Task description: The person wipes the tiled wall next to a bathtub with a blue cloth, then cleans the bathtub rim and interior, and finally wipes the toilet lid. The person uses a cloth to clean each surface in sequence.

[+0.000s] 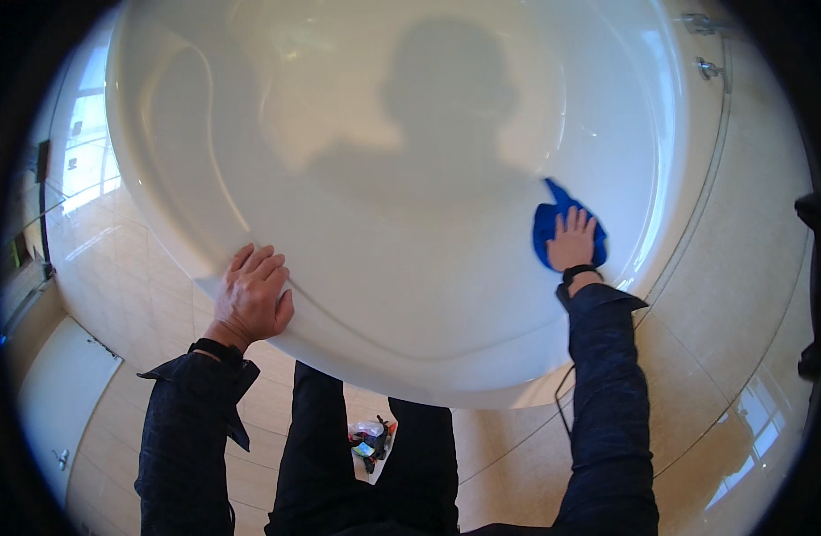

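A large white bathtub (401, 295) with a rounded rim fills the middle of the view. Against its inner wall at the right, my right hand (571, 239) presses flat on a blue cloth (544, 225), fingers spread. Part of the cloth is hidden under the palm, and one corner sticks up beyond the fingertips. My left hand (252, 293) rests on the near left rim of the tub, fingers stretched over the edge and thumb apart, with nothing in it. Both wrists wear dark bands.
Metal fittings (709, 68) stick out of the wall at the upper right. Beige tiles (508, 451) surround the tub. Behind my legs lies a white container (372, 447) with small mixed items. A white door (66, 402) shows at the lower left.
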Action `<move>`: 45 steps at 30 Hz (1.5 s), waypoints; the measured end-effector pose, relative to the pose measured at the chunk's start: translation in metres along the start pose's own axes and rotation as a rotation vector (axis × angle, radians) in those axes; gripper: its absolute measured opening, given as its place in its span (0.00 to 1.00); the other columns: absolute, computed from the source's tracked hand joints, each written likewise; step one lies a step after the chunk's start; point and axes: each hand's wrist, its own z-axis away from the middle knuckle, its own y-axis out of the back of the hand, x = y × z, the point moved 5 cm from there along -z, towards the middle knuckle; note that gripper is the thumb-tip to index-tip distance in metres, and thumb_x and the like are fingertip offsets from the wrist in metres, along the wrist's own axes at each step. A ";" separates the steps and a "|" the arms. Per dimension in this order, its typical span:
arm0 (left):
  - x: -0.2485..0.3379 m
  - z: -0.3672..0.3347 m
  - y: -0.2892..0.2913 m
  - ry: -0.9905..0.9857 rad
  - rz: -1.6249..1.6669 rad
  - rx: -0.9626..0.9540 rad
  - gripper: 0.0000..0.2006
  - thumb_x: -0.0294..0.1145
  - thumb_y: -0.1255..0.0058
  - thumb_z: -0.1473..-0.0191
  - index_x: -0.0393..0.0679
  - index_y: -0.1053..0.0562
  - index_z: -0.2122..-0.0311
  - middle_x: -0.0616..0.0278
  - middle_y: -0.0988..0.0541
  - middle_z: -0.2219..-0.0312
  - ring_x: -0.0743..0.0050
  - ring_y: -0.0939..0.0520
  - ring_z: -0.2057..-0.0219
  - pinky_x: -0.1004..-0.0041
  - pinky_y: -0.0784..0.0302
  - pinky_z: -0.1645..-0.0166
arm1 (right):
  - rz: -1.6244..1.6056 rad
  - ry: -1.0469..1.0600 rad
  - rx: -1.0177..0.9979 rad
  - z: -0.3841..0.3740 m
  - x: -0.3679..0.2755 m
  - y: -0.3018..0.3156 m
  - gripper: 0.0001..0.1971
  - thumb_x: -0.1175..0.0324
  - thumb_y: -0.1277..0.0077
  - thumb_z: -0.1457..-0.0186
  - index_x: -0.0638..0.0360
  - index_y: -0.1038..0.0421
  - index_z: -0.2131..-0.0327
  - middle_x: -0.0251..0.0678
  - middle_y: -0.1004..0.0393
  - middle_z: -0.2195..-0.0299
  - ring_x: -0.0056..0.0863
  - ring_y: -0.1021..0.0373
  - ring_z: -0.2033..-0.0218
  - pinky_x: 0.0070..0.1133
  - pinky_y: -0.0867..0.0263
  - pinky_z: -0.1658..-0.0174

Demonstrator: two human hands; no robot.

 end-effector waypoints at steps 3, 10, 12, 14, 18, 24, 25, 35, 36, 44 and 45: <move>0.002 0.002 0.002 -0.002 0.005 -0.002 0.14 0.30 0.43 0.54 0.37 0.19 0.61 0.50 0.16 0.54 0.46 0.18 0.44 0.45 0.32 0.32 | 0.023 -0.020 0.032 -0.012 0.018 -0.001 0.36 0.46 0.54 0.31 0.52 0.43 0.26 0.49 0.52 0.23 0.54 0.57 0.23 0.53 0.67 0.25; 0.003 0.001 -0.002 -0.015 -0.019 0.017 0.13 0.32 0.44 0.53 0.38 0.19 0.63 0.52 0.16 0.55 0.48 0.18 0.45 0.46 0.31 0.33 | -0.546 0.180 0.001 0.010 -0.173 0.007 0.34 0.43 0.45 0.40 0.57 0.28 0.39 0.52 0.34 0.37 0.56 0.41 0.34 0.54 0.44 0.36; 0.001 0.003 -0.006 -0.020 -0.009 0.022 0.13 0.32 0.44 0.53 0.38 0.19 0.63 0.52 0.16 0.55 0.48 0.18 0.45 0.46 0.31 0.33 | -0.731 0.290 -0.082 0.029 -0.256 0.045 0.35 0.42 0.49 0.37 0.57 0.32 0.35 0.53 0.36 0.35 0.58 0.41 0.33 0.58 0.47 0.34; 0.000 0.006 -0.004 -0.009 -0.011 0.017 0.13 0.32 0.43 0.53 0.38 0.19 0.62 0.52 0.16 0.54 0.48 0.18 0.45 0.46 0.31 0.33 | -1.009 0.405 -0.264 0.042 -0.331 0.101 0.36 0.40 0.56 0.33 0.56 0.37 0.31 0.55 0.40 0.31 0.61 0.45 0.30 0.59 0.51 0.31; 0.007 -0.026 -0.001 -0.079 0.004 0.067 0.13 0.32 0.42 0.54 0.38 0.19 0.62 0.51 0.16 0.54 0.48 0.19 0.44 0.46 0.32 0.32 | -1.418 0.721 -0.051 0.020 -0.394 0.186 0.33 0.45 0.62 0.27 0.56 0.41 0.29 0.61 0.42 0.30 0.65 0.48 0.28 0.49 0.50 0.26; -0.006 0.011 -0.008 0.006 0.002 0.019 0.14 0.31 0.42 0.55 0.37 0.19 0.62 0.51 0.16 0.53 0.48 0.19 0.44 0.46 0.34 0.31 | -1.457 0.686 -0.155 0.088 -0.367 0.200 0.31 0.51 0.60 0.26 0.60 0.42 0.29 0.63 0.39 0.33 0.61 0.43 0.30 0.41 0.44 0.28; -0.003 0.003 -0.005 -0.006 -0.002 0.028 0.13 0.30 0.42 0.55 0.37 0.20 0.62 0.51 0.16 0.53 0.48 0.19 0.44 0.46 0.34 0.31 | -1.420 0.672 -0.148 0.086 -0.351 0.177 0.31 0.51 0.60 0.26 0.60 0.42 0.29 0.63 0.38 0.33 0.61 0.42 0.31 0.42 0.44 0.28; -0.012 0.006 -0.013 -0.017 0.025 0.064 0.13 0.31 0.42 0.56 0.38 0.20 0.64 0.51 0.16 0.54 0.47 0.19 0.44 0.46 0.33 0.32 | -0.331 0.214 0.149 0.080 -0.027 -0.004 0.31 0.49 0.43 0.41 0.50 0.29 0.37 0.47 0.36 0.33 0.51 0.42 0.32 0.55 0.47 0.34; -0.013 0.004 -0.015 -0.023 0.025 0.068 0.13 0.30 0.42 0.56 0.38 0.20 0.64 0.51 0.16 0.54 0.47 0.19 0.44 0.46 0.33 0.32 | -0.233 0.094 0.002 0.069 0.012 -0.010 0.32 0.49 0.45 0.38 0.51 0.32 0.33 0.48 0.41 0.28 0.52 0.48 0.27 0.56 0.55 0.29; -0.013 0.009 -0.006 -0.004 0.011 0.051 0.13 0.31 0.42 0.56 0.38 0.20 0.63 0.51 0.16 0.54 0.47 0.19 0.44 0.44 0.33 0.32 | -0.279 0.052 0.067 0.108 -0.008 -0.003 0.40 0.47 0.45 0.40 0.62 0.37 0.30 0.57 0.46 0.27 0.63 0.54 0.27 0.61 0.64 0.28; -0.012 0.005 -0.012 -0.019 0.022 0.056 0.13 0.31 0.43 0.56 0.38 0.20 0.63 0.51 0.16 0.54 0.47 0.19 0.44 0.44 0.33 0.32 | -0.365 0.046 0.024 0.120 -0.040 -0.012 0.41 0.46 0.45 0.40 0.62 0.38 0.30 0.58 0.47 0.27 0.64 0.54 0.27 0.63 0.63 0.30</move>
